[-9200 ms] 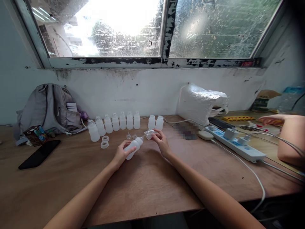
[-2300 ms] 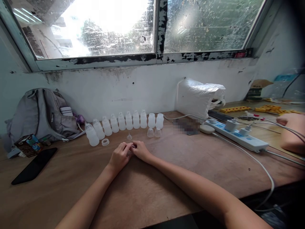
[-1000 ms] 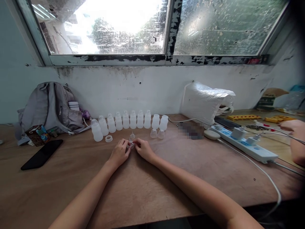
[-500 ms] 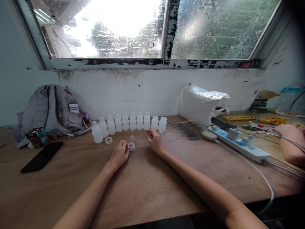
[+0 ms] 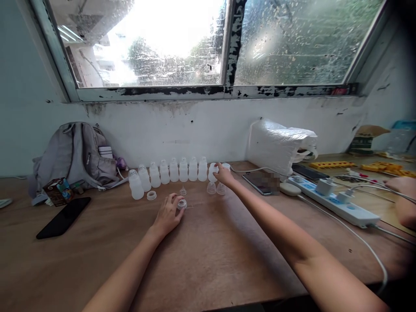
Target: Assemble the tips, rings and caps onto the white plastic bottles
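A row of frosted baby bottles (image 5: 173, 170) stands along the wall, most with clear caps on. Near the right end, my right hand (image 5: 225, 174) has its thumb and fingers around the upper part of an uncapped baby bottle (image 5: 212, 172). Another uncapped bottle (image 5: 226, 166) is partly hidden behind that hand. My left hand (image 5: 168, 213) rests on the table, thumb and index finger closed round a white bottle collar (image 5: 182, 203). Just behind it sits a clear teat (image 5: 183, 190). A second collar (image 5: 151, 196) lies to the left. Two clear domed caps (image 5: 211, 188) stand below my right hand.
At the left are a grey backpack (image 5: 76, 151), a small carton (image 5: 58, 191) and a black phone (image 5: 64, 218). To the right lie another phone (image 5: 260, 183), a white power strip (image 5: 338, 208) with cables and a silvery bag (image 5: 276, 145). Another person's arm (image 5: 404, 195) rests at the far right.
My right hand has moved up and forward to the uncapped bottle, uncovering the two domed caps. My left hand has closed its fingers round the collar. The view has shifted slightly.
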`<move>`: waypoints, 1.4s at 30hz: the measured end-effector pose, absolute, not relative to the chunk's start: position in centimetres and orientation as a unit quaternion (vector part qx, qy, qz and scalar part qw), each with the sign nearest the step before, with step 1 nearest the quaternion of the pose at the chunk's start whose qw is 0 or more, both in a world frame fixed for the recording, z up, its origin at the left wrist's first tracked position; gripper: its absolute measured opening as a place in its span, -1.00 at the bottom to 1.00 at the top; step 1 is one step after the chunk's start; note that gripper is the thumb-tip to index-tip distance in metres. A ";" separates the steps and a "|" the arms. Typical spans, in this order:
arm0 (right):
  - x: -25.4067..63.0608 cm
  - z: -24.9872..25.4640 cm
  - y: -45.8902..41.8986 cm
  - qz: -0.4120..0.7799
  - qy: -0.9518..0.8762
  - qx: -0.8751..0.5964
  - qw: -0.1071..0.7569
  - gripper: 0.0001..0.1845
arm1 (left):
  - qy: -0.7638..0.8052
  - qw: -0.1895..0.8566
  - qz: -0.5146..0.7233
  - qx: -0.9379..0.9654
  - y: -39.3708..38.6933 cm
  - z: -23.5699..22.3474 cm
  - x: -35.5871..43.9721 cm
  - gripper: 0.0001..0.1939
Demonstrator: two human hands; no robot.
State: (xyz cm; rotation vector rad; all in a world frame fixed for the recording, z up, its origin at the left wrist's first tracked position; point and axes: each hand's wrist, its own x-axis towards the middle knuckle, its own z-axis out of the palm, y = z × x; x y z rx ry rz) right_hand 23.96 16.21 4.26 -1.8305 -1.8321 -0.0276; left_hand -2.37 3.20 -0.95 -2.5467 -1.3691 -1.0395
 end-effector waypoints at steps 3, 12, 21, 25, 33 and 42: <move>23.4 4.7 14.8 -0.029 -0.680 -0.674 0.287 -0.75 | -0.438 0.038 -0.312 -0.842 3.3 -1.1 -2.4 -0.65; 20.7 7.6 7.4 -0.123 -0.705 -0.542 0.441 -0.75 | -0.435 0.013 -0.272 -0.858 3.4 -1.3 -2.4 -0.70; 18.7 3.3 3.8 0.086 -0.757 -0.437 0.479 -0.79 | -0.458 -0.176 -0.412 -0.768 3.4 -0.9 -2.1 -0.80; 18.4 0.9 3.7 0.184 -0.754 -0.444 0.448 -0.30 | -0.474 -0.328 -0.513 -0.636 4.3 -1.2 -1.9 -0.77; 18.2 -0.8 2.8 0.179 -0.806 -0.396 0.402 -0.46 | -0.394 -0.621 -0.557 -0.386 3.3 -0.1 -1.0 -0.74; 18.4 0.0 2.3 0.086 -0.788 -0.366 0.487 -0.46 | -0.386 -0.602 -0.607 -0.347 2.8 0.6 -0.8 -0.64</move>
